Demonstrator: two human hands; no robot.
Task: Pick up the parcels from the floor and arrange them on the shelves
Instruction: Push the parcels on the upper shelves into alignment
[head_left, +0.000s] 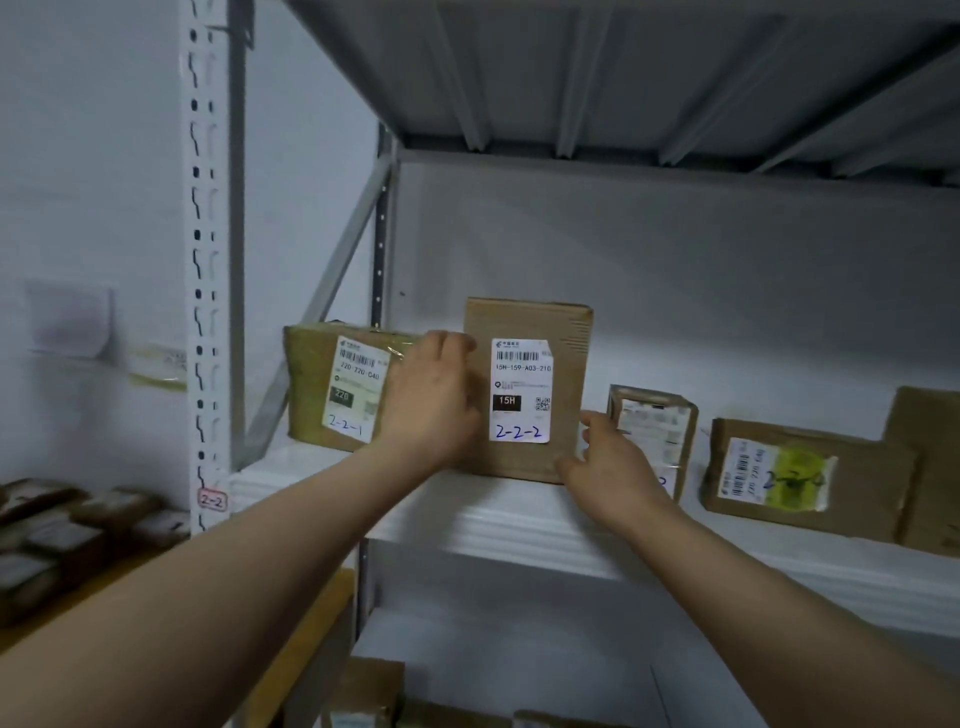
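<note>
Your left hand (434, 400) and right hand (610, 460) steady parcel 2-2-2 (569, 364) upright on the shelf (519, 525), fingers (451, 345) curled round its edges. Its label (521, 389) faces out beside parcel 2-2-1 (311, 384), apparently for sequence.

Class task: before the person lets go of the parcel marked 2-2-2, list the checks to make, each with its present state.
1. Parcel 2-2-2 stands upright on the shelf: ok.
2. Its label faces outward and reads clearly: ok.
3. Parcel 2-2-1 stands to its left, in sequence: ok.
4. Left hand holds its left edge, right hand its lower right corner: ok.
5. Small parcel on its right carries the next number: cannot tell, the right hand hides it.
</note>
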